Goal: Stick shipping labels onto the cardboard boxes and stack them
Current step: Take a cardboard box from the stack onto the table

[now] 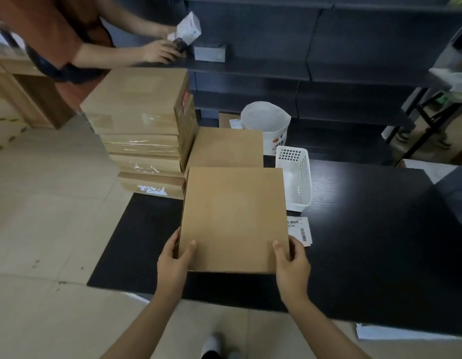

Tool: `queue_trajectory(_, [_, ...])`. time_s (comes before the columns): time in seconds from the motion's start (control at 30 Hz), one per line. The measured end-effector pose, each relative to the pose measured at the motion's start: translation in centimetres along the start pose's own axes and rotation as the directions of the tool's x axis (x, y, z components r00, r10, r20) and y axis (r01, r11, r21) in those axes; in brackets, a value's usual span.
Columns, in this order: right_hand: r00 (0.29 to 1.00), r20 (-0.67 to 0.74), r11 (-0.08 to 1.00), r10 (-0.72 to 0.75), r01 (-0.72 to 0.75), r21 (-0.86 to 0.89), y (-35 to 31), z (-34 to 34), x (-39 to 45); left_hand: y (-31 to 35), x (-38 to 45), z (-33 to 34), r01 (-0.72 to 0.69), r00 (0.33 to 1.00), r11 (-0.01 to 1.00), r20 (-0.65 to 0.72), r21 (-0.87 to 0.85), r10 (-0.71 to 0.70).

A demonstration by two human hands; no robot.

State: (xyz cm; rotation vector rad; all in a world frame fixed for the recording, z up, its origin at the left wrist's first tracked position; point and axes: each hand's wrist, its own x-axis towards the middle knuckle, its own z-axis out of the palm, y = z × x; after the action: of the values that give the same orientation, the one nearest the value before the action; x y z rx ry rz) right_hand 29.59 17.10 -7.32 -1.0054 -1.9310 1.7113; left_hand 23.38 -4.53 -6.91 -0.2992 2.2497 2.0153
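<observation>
Both hands, left hand (173, 257) and right hand (293, 263), have fingers clamped on the box's (233, 218) near corners above the desk (367, 229). The labels (299, 230) (just beyond the right fingers) could get covered if it is set down there.

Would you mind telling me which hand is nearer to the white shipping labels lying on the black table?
Right. The right hand grips the flat brown cardboard box's near right corner, just beside the white shipping labels. The left hand grips the opposite corner, across the box.
</observation>
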Motion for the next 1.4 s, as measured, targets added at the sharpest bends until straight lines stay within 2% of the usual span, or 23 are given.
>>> queue_trajectory(0.1, [1.0, -0.007, 0.999, 0.019, -0.019, -0.03, 1.4, 0.5, -0.3, -1.6, -0.2, -0.2, 0.015, 1.0, 1.0, -0.017, 0.01, -0.015])
queue_trajectory(0.33, [0.989, 0.018, 0.982, 0.148, -0.145, -0.12, 5.1, 2.4, -1.3, -5.6, 0.5, -1.7, 0.169, 0.985, 0.985, -0.034, 0.037, -0.167])
queue_trajectory(0.57, [0.945, 0.12, 0.934, 0.304, -0.271, -0.234, 6.6, 3.8, -0.1, -6.9, 3.4, -2.5, 0.218, 0.97, 0.96, 0.068, 0.176, -0.233])
queue_trajectory(1.07, [0.883, 0.196, 0.887, 0.427, -0.367, -0.278, 6.0, 3.2, 1.1, -7.9, 5.6, -3.3, 0.169, 0.948, 0.932, 0.205, 0.32, -0.243])
queue_trajectory(1.17, [0.913, 0.137, 0.895, 0.385, -0.333, -0.297, 6.4, 2.3, 2.2, -7.5, 6.0, -2.8, 0.173, 0.95, 0.929, 0.194, 0.327, -0.245])
queue_trajectory(1.27, [0.938, 0.018, 0.884, 0.346, -0.32, -0.34, 6.9, 0.7, 4.7, -6.8, 6.7, -2.2, 0.184, 0.965, 0.921, 0.117, 0.344, -0.236])
queue_trajectory(1.4, [0.924, -0.112, 0.859, 0.365, -0.38, -0.343, 7.2, -1.6, 9.8, -5.9, 8.2, -1.0, 0.168, 0.982, 0.889, 0.005, 0.425, -0.188])
